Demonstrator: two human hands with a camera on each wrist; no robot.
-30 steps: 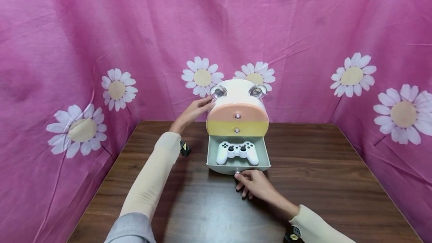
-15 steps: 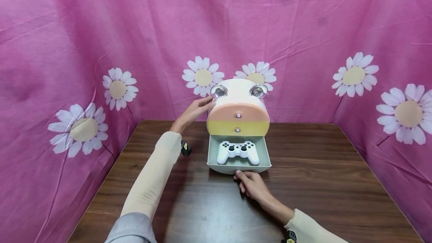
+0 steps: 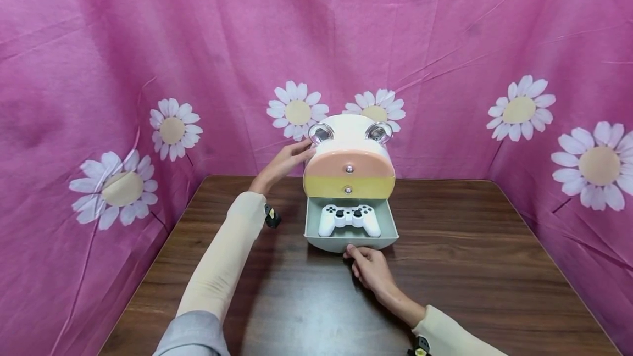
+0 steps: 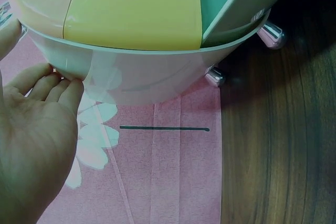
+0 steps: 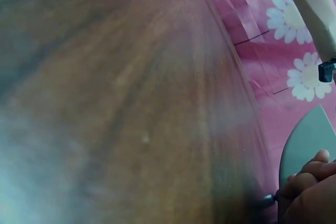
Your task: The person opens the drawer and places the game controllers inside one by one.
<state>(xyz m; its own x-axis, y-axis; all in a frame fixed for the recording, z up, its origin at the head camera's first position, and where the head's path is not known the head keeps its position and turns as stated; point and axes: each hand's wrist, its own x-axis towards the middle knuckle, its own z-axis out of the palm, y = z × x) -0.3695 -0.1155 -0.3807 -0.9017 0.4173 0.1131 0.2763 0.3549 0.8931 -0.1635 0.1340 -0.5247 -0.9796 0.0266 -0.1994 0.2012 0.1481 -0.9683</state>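
A small white storage box (image 3: pixel 346 131) with an orange, a yellow and a pulled-out grey-green drawer (image 3: pixel 316 242) stands on the table. Inside that drawer lies a white game controller (image 3: pixel 348 220). My left hand (image 3: pixel 284 165) rests its fingertips on the box's left side, near the upper edge. In the left wrist view, those fingers (image 4: pixel 50 85) touch the white shell, with the thumb apart from them. My right hand (image 3: pixel 373 271) pinches the drawer's knob at the bottom middle of its front, the knob hidden behind the fingers. From the right wrist, curled fingers overlap the drawer front (image 5: pixel 307 135).
Two round silver ear-like rings (image 3: pixel 320 134) top the box, and silver feet (image 4: pixel 214 76) hold it off the wooden table (image 3: pixel 460 246). A pink cloth (image 3: pixel 237 43) printed with white daisies hangs round the back and both sides.
The right hand has shifted slightly back toward the box, its thumb now over the knob. The drawer's front edge sits a little higher in view. The left hand keeps its place.
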